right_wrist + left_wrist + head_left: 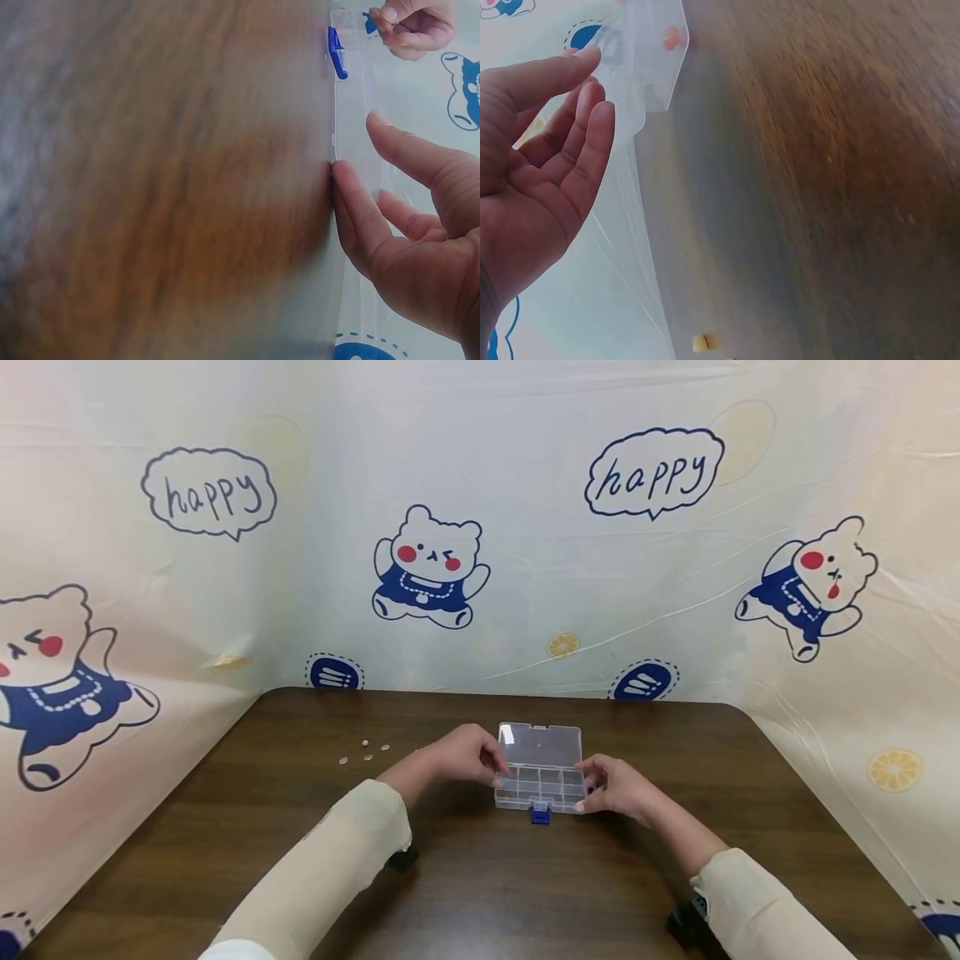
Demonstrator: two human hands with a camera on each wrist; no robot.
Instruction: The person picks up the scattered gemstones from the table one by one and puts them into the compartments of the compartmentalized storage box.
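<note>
A clear plastic compartment box point(540, 789) lies on the table with its lid point(542, 745) raised at the back and a blue latch point(539, 814) at the front. My right hand point(615, 789) grips its right end, thumb at the front corner and fingers at the back. A small purple spot point(590, 784) shows beside these fingers. Over the left compartments is my left hand point(472, 756), thumb and fingertips close together; I cannot tell whether something small is between them. An orange-red round piece point(673, 37) shows through the box in the left wrist view.
Several small pale pieces, among them a round one point(365, 743) and a flat one point(343, 761), lie on the brown table point(480, 877) left of the left hand. A yellowish piece point(699, 343) is near the table edge in the left wrist view. A printed cloth point(525, 568) hangs behind the table.
</note>
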